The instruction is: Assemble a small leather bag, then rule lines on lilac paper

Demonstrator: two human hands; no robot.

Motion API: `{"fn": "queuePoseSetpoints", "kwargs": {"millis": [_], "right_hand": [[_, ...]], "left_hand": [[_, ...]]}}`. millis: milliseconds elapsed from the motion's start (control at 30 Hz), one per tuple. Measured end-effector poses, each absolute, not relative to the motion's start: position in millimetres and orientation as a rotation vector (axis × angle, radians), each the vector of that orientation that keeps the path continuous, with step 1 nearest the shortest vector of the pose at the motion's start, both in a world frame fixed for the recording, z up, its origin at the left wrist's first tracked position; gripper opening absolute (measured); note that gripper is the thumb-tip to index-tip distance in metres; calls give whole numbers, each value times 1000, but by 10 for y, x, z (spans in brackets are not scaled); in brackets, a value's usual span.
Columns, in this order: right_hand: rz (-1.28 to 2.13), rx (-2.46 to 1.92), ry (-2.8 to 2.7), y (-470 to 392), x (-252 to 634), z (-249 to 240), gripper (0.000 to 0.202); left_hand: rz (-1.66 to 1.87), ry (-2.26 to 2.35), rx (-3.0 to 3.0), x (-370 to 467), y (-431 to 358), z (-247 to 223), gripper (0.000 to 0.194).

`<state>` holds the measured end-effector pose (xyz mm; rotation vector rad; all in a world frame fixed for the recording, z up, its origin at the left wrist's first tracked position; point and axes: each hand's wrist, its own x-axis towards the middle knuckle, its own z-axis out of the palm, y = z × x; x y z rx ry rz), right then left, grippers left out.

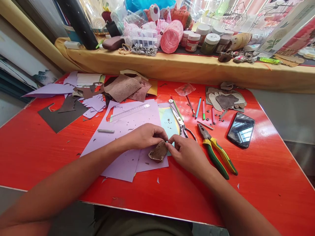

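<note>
One left hand (145,136) and one right hand (188,154) make two, with one brown piece (158,152) at the frame's centre. Right of centre I count one pair of scissors (181,123), one pair of pliers (207,140), one phone (241,130); left of centre, one ruler (129,112); upper left, one black cylinder (78,23).

Legible wording: none. Red jar (192,43), white lid (194,36): label (191,46) lettering too small to read. Clear ruler (129,112) on lilac paper (123,157): graduation marks, numerals unreadable. Tall package (286,28), upper right: green leaf emblem (276,38), small print unreadable.
</note>
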<state>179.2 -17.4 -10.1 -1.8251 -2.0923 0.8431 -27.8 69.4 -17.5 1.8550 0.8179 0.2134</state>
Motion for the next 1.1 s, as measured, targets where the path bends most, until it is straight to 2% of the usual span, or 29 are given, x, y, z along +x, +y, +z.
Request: {"fn": "queuePoseSetpoints", "kwargs": {"millis": [500, 1100], "right_hand": [[834, -1858, -2113, -182, 1778, -80, 14], [876, -1819, -2129, -185, 1754, -66, 18]], "left_hand": [[242, 806, 1654, -308, 611, -193, 18], [203, 835, 1758, -324, 616, -150, 14]]}}
